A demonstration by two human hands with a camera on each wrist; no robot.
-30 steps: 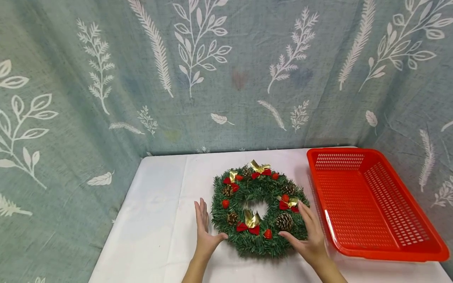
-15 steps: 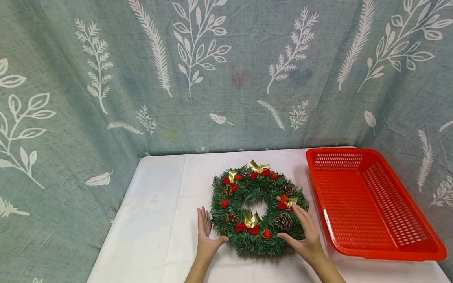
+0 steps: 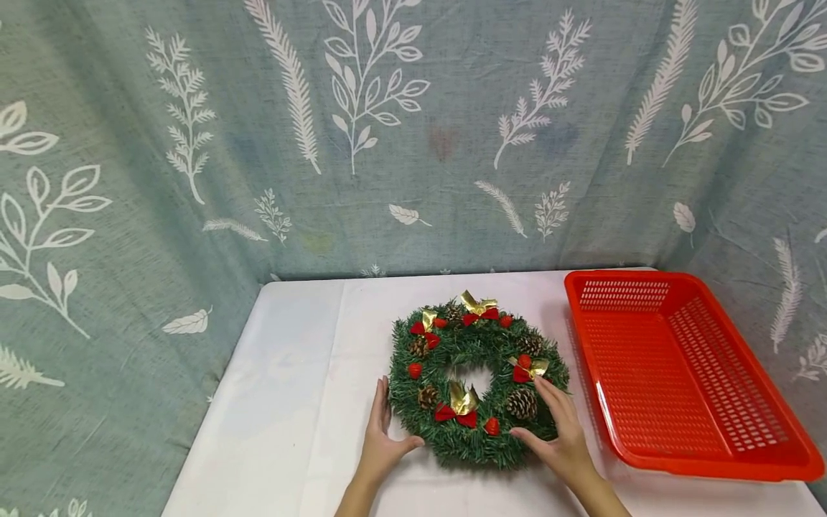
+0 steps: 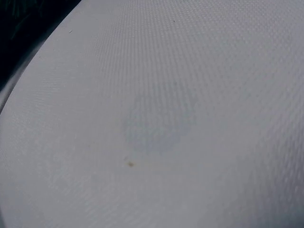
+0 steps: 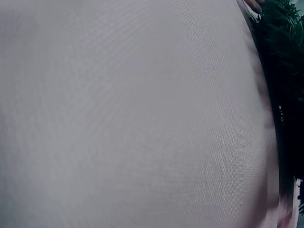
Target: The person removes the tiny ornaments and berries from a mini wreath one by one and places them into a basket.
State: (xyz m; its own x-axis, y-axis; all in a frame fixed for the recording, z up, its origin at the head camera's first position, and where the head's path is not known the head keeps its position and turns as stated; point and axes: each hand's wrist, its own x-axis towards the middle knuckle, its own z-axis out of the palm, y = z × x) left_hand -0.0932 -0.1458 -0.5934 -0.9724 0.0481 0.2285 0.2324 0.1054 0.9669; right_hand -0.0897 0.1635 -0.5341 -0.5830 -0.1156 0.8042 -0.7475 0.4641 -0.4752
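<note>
A green Christmas wreath (image 3: pixel 478 451) lies flat on the white-covered table in the head view. Red and gold bows, pine cones and small red balls decorate it. My left hand (image 3: pixel 382 439) is at its left front edge, fingers straight and thumb spread toward the front rim. Over the right front part, beside a large pine cone (image 3: pixel 521 404), is my right hand (image 3: pixel 563 438), its fingers extended and thumb apart. Whether either hand bears on the wreath cannot be told. Dark green needles (image 5: pixel 285 52) show at the right edge of the right wrist view; the left wrist view is mostly white cloth.
A red perforated plastic basket (image 3: pixel 597 391) stands on the table to the right of the wreath. White cloth (image 3: pixel 284 402) covers the table left of my left hand. A grey-green curtain (image 3: pixel 388 244) with white leaf prints hangs behind and on both sides.
My left hand has moved right and slightly down, closer to the wreath's left edge. My right hand has shifted slightly down. The wreath stays in place.
</note>
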